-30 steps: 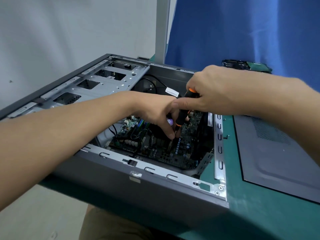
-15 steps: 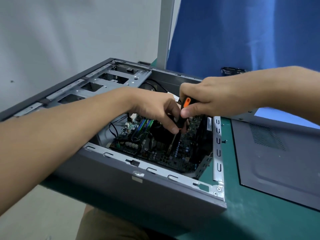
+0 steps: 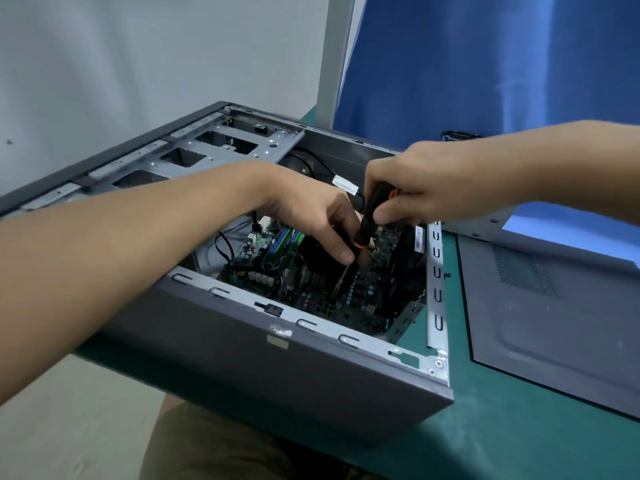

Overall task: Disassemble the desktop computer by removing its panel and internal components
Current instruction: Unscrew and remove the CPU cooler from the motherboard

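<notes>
The grey desktop case lies on its side with its panel off, showing the motherboard inside. My right hand grips the black and orange handle of a screwdriver, whose tip points down at the board near the heatsink. My left hand reaches into the case, its fingertips pinching the screwdriver's lower end and shaft. The removed side panel lies flat on the green table to the right of the case.
The silver drive cage fills the case's far left. Black cables run along the back inside. The green table ends just below the case; a blue screen and white post stand behind.
Both hands have lifted slightly with the screwdriver, and more of its black handle shows below my right hand. The view has shifted a little.
</notes>
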